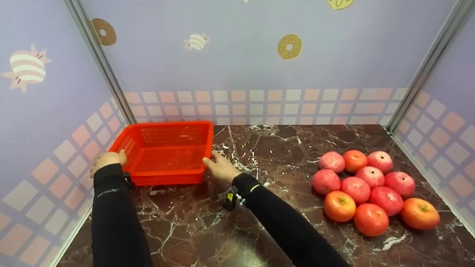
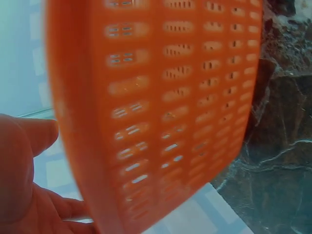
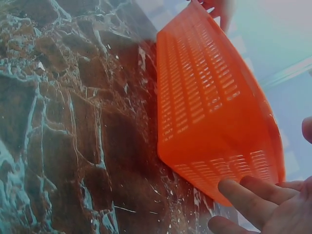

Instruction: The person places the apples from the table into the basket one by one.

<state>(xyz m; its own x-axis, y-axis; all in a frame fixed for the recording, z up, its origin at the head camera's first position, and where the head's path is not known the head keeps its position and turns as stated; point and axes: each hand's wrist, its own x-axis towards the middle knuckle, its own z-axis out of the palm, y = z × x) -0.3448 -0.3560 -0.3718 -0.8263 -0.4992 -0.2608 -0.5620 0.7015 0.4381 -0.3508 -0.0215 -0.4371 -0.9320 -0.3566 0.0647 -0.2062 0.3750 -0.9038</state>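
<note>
Head view, clock read from frame centre: red plastic basket (image 1: pixel 167 178) is seen at about 9 o'clock on dark brown marble-patterned tabletop (image 1: pixel 204 233). Its 9 o'clock rim is gripped by left hand (image 1: pixel 108 162): thumb set against rim edge, fingers tucked behind its outer side, hand only part spread. Basket's 3 o'clock end is touched by right hand (image 1: pixel 222 167); in right wrist view its fingers (image 3: pixel 248 200) are held nearly straight, slightly fanned, tips laid at outer wall, thumb kept well apart from them.

Basket is rectangular, corners rounded, walls flared; walls are pierced by rows of short slots, floor by fine grid. Both arms are covered by black sleeves (image 1: pixel 115 222).

At about 4 o'clock, loose cluster is formed by seven pinkish-red apples (image 1: pixel 355 190) and four orange-red, tomato-like fruits (image 1: pixel 339 208), all roundish, smooth-skinned. Tabletop is polished, white-veined. At 12 o'clock, lilac wall panel (image 1: pixel 245 70) is printed with doughnuts and candy above pink-and-white checks; panels are edged by grey metal strips (image 1: pixel 102 61) at 10 and 2 o'clock.
</note>
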